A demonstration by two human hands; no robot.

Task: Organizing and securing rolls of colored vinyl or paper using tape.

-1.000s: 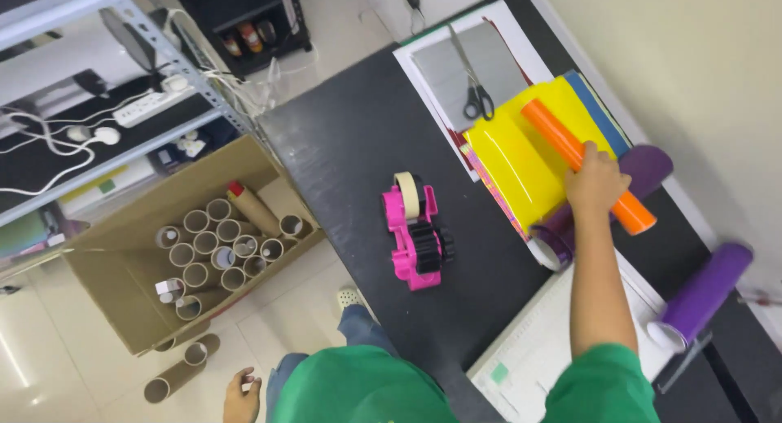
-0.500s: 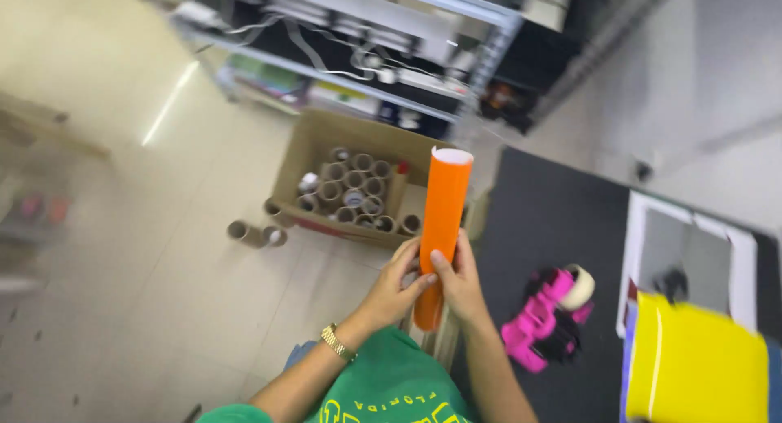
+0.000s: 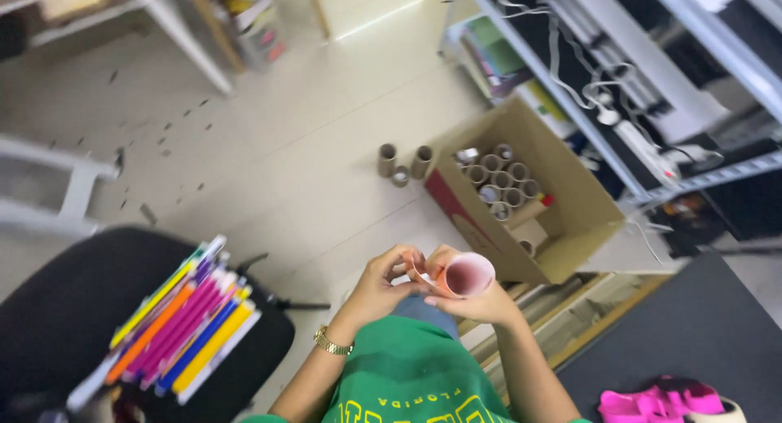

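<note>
Orange paper roll is held over the lap, open end up toward the camera. It is cradled from below in the right hand; its loose edge is pinched by left hand fingers, apparently to keep it wound. Cardboard box of tubes sits on the floor just beyond.

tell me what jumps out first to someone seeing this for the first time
At centre, the left hand and right hand grip an orange paper roll, its open end facing the camera. At lower left a fan of coloured sheets lies on a black chair; at upper right, a cardboard box holds cardboard tubes.
</note>
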